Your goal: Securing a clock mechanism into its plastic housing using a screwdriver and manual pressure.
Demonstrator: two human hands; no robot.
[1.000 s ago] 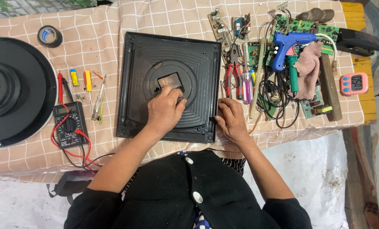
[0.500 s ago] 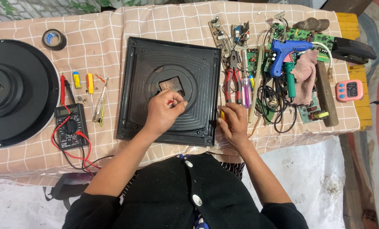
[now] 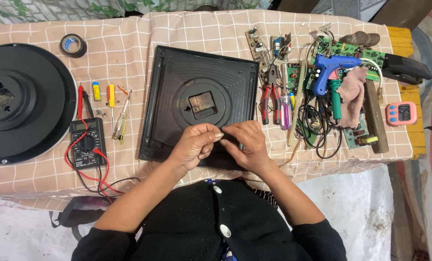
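The person wears a black knitted top (image 3: 211, 227), seen from above, with a fine, even texture. Its sleeves are pushed up to about the elbows, so both forearms below them are bare down to the left hand (image 3: 194, 145) and the right hand (image 3: 247, 145). A row of round buttons runs down the middle of the top: a small pale one (image 3: 217, 189) near the neckline and a larger pale one (image 3: 225, 231) below it. Under the lowest button a small patch of blue-and-white patterned cloth (image 3: 229, 254) shows. No rings, watch or bracelets show on either hand or wrist.
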